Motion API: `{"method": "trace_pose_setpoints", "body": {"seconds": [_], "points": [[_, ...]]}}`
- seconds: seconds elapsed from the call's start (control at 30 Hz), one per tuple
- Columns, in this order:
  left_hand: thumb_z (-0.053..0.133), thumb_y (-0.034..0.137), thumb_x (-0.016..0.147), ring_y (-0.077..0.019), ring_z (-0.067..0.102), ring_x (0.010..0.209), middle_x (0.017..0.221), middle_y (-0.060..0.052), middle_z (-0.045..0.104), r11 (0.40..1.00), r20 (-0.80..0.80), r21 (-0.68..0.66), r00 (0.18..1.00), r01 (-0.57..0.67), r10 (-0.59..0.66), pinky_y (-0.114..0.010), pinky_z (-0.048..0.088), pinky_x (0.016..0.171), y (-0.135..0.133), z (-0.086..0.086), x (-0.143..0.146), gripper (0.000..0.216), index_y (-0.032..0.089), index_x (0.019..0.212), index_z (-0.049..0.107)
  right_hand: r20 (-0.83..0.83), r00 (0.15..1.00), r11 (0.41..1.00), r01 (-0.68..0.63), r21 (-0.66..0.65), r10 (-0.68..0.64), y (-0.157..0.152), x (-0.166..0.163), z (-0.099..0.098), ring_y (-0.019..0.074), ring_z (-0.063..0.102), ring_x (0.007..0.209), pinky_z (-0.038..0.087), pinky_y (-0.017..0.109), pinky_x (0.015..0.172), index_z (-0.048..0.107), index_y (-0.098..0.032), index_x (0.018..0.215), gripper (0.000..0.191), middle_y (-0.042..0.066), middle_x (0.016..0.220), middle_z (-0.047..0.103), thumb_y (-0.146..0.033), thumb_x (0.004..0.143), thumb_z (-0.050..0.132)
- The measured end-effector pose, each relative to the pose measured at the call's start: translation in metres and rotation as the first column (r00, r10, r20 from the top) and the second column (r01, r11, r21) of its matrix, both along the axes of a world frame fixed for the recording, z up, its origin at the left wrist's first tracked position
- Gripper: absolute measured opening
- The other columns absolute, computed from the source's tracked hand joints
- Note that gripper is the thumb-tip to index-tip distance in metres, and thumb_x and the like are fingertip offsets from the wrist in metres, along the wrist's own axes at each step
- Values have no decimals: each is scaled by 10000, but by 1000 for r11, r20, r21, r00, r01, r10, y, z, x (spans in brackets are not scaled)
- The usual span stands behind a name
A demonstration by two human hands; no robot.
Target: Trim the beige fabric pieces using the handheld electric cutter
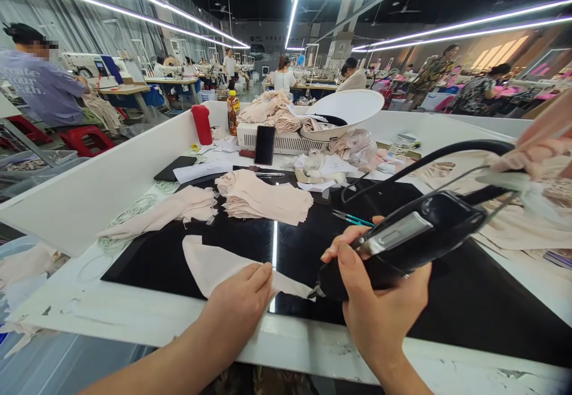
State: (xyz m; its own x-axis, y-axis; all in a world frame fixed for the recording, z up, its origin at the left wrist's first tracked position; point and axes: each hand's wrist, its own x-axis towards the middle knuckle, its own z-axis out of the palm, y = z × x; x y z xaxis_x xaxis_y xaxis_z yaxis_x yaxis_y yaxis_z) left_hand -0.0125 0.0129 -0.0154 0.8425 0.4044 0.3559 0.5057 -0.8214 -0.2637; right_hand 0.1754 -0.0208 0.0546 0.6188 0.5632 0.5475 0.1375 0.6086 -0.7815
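My right hand [379, 305] is wrapped round a black corded handheld tool [402, 246], with the thumb along its near side. The tool's narrow metal tip meets the pointed right end of a beige fabric piece [223, 265], which lies on a glossy black board [451, 305]. My left hand [243, 299] rests on that piece, its thumb and index finger pinching the cloth left of the tip. Behind it sits a stack of cut beige fabric pieces [266, 198]. More beige fabric [165, 211] is heaped to the left. Teal-handled snips [355, 218] lie partly behind the tool.
The tool's thick black cable [429, 154] arcs up to the right. A phone [264, 145] leans on a white vented box [286, 140] at the back. A red cup [202, 124] and a bottle [233, 112] stand nearby. Low white walls [111, 180] edge the table. Several people work beyond.
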Motion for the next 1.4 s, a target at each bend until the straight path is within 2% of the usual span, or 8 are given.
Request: {"method": "trace_pose_setpoints", "body": {"seconds": [0.17, 0.23, 0.4, 0.5, 0.8, 1.1, 1.3, 1.4], "points": [[506, 72, 1044, -237, 697, 1016, 1095, -114, 728, 1000, -46, -28, 999, -12, 11, -324, 571, 890, -1, 5, 1, 191, 103, 1094, 688, -4, 1000, 1000, 0, 0, 0, -1, -1, 1, 134, 661, 613, 563, 276, 563, 588, -242, 1065, 358, -38, 839, 699, -114, 824, 820], [557, 166, 1056, -263, 703, 1023, 1119, -134, 725, 997, -88, -68, 995, -42, 36, -346, 588, 863, -5, 7, 4, 186, 86, 1179, 672, -9, 1000, 1000, 0, 17, 0, -1, -1, 1, 134, 664, 617, 570, 277, 571, 587, -237, 1068, 363, -36, 839, 703, -108, 822, 821], [674, 553, 987, -355, 677, 1168, 1296, -226, 670, 975, -97, -167, 987, -144, 129, -432, 596, 900, -19, 10, 13, 558, 188, 1400, 584, -17, 1000, 1000, 24, 19, -24, -2, -2, 1, 137, 671, 600, 581, 291, 589, 586, -229, 1071, 378, -34, 828, 714, -111, 809, 832], [688, 645, 933, -395, 673, 1189, 1314, -258, 659, 972, -89, -171, 985, -161, 147, -478, 599, 899, -24, 8, 16, 648, 224, 1417, 588, -29, 999, 999, 32, 2, -32, -3, -3, 1, 143, 674, 600, 583, 305, 596, 591, -234, 1070, 383, -33, 824, 717, -122, 800, 839], [683, 664, 921, -427, 666, 1237, 1336, -287, 657, 980, -78, -144, 988, -140, 130, -529, 595, 934, -26, -1, 15, 692, 200, 1426, 594, -42, 998, 999, 39, -18, -39, -6, -6, 1, 159, 668, 600, 571, 335, 578, 588, -249, 1015, 351, -24, 825, 712, -148, 793, 842], [742, 665, 869, -432, 674, 1229, 1342, -300, 652, 983, -3, -127, 992, -129, 130, -500, 601, 917, -28, -4, 14, 730, 216, 1422, 585, -95, 995, 999, -35, 4, 35, 10, -3, 8, 134, 656, 633, 597, 329, 624, 555, -259, 1182, 471, -49, 841, 688, -243, 817, 851], [721, 669, 887, -438, 650, 1261, 1378, -302, 628, 983, -2, -143, 994, -112, 112, -517, 573, 968, -28, -8, 14, 756, 204, 1458, 548, -66, 991, 993, -118, -1, 118, 24, -7, 2, 122, 651, 638, 560, 277, 558, 564, -252, 1015, 291, -39, 853, 685, -216, 845, 798], [718, 689, 873, -438, 654, 1258, 1381, -308, 625, 983, 1, -145, 994, -112, 114, -516, 574, 969, -28, -11, 13, 781, 202, 1459, 542, -55, 989, 991, -134, 10, 135, 25, -8, -2, 123, 656, 641, 571, 285, 572, 567, -259, 1093, 349, -43, 850, 684, -188, 839, 795]]}}
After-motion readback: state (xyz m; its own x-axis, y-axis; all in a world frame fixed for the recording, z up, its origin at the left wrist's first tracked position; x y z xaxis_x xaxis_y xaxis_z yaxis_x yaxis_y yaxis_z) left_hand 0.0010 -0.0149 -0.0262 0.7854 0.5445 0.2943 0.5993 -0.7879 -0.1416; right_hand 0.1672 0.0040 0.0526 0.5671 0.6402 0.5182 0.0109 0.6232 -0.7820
